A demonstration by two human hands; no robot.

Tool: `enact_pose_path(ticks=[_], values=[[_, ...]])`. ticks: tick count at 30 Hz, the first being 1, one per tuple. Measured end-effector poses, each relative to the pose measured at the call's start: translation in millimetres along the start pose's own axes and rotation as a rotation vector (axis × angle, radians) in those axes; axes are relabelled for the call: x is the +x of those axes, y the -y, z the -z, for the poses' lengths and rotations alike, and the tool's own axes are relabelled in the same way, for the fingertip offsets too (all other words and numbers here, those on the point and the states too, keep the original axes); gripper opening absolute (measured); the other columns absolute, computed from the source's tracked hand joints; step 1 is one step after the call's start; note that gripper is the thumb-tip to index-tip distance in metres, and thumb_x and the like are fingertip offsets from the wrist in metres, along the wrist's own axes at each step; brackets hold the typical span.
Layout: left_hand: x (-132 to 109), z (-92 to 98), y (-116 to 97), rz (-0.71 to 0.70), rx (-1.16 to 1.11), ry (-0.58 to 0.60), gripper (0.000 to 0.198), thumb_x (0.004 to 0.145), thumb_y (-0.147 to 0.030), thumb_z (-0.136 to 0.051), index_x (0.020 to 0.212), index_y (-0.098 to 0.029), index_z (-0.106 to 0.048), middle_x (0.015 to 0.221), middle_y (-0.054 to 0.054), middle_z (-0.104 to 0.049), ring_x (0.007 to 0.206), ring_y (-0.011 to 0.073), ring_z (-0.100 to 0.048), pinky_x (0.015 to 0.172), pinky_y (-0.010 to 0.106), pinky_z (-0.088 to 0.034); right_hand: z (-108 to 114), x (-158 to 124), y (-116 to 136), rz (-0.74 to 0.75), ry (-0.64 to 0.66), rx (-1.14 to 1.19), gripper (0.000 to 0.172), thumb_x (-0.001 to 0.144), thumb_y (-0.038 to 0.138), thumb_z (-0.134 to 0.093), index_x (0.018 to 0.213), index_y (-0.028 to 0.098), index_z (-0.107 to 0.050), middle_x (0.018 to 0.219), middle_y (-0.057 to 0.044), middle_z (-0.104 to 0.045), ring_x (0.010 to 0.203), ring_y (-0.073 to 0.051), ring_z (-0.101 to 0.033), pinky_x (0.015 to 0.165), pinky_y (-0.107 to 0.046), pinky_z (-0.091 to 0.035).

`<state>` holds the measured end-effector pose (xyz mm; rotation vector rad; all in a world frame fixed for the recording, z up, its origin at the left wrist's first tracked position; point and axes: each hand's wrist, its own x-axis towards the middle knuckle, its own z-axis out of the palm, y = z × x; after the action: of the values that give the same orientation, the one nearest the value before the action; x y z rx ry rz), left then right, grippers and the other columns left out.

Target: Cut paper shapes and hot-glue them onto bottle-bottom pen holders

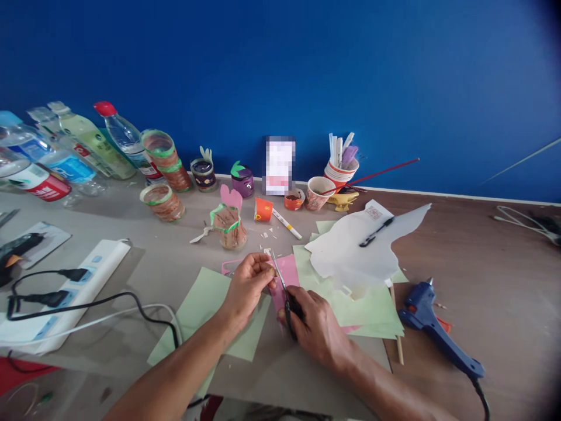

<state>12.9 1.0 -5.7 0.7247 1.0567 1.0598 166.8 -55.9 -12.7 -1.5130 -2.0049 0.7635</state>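
Observation:
My left hand (248, 286) is closed in a pinch, with a small whitish piece, apparently paper, at its fingertips. My right hand (318, 321) grips scissors (280, 272) by their black handles. Their narrow blades point away from me, right beside the left fingertips. Under both hands lies a pink sheet of paper (288, 268). Green paper (199, 301) spreads out to the left, and more green sheets (363, 316) are stacked to the right. Just beyond my hands stands a brown-wrapped jar (231, 229) with green trim and a pink paper shape on it. Tiny white scraps (264, 235) lie near it.
A blue glue gun (438, 333) lies at right, past a wooden stick (398, 327). Torn white paper (350, 248) carries a black pen (377, 232). A power strip (94, 275) with cables and several bottles (127, 137) occupy the left. Decorated jars, cups (319, 193) and a phone (279, 166) line the wall.

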Motion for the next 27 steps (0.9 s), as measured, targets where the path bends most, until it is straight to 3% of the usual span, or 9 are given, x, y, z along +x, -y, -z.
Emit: enact_pose_path(ticks=[5,14,23,27], values=[[-0.9,-0.8,-2.8,0.003,0.004,-0.006,0.031,0.066,-0.022,-0.072,0.089,-0.016,-0.054,0.063,-0.006,-0.057,0.053,0.0079,-0.054,0.053,0.022,-0.045,-1.8,0.8,-4.3,-0.057,-0.033,0.074,0.023,0.082,0.019,-0.052,0.103,0.016,-0.060,0.076,-0.005,-0.067,0.067,-0.018,-0.058,0.061,-0.027,-0.043],[-0.6,1.5,-2.6,0.042,0.070,0.022,0.018,0.069,-0.026,-0.070,0.079,-0.016,-0.058,0.060,-0.004,-0.056,0.057,0.0092,-0.053,0.057,0.023,-0.045,2.7,3.6,-7.1,-0.221,-0.051,0.467,0.031,0.081,0.028,-0.053,0.109,0.015,-0.056,0.075,-0.002,-0.060,0.063,-0.013,-0.055,0.055,-0.022,-0.043],[-2.3,-2.4,-6.4,0.090,0.037,-0.009,0.020,0.065,-0.026,-0.072,0.077,-0.016,-0.059,0.063,-0.003,-0.059,0.058,0.0099,-0.057,0.060,0.024,-0.045,1.2,4.0,-9.2,-0.240,-0.036,0.513,0.033,0.081,0.027,-0.053,0.111,0.013,-0.055,0.076,-0.001,-0.058,0.061,-0.012,-0.051,0.054,-0.022,-0.042],[-2.7,-2.9,-6.4,0.121,0.012,-0.005,0.023,0.064,-0.026,-0.073,0.078,-0.016,-0.058,0.063,-0.003,-0.059,0.058,0.0107,-0.059,0.064,0.026,-0.047,2.7,3.8,-7.4,-0.204,-0.044,0.414,0.029,0.081,0.026,-0.052,0.107,0.014,-0.056,0.072,0.000,-0.057,0.060,-0.013,-0.050,0.053,-0.023,-0.041]])
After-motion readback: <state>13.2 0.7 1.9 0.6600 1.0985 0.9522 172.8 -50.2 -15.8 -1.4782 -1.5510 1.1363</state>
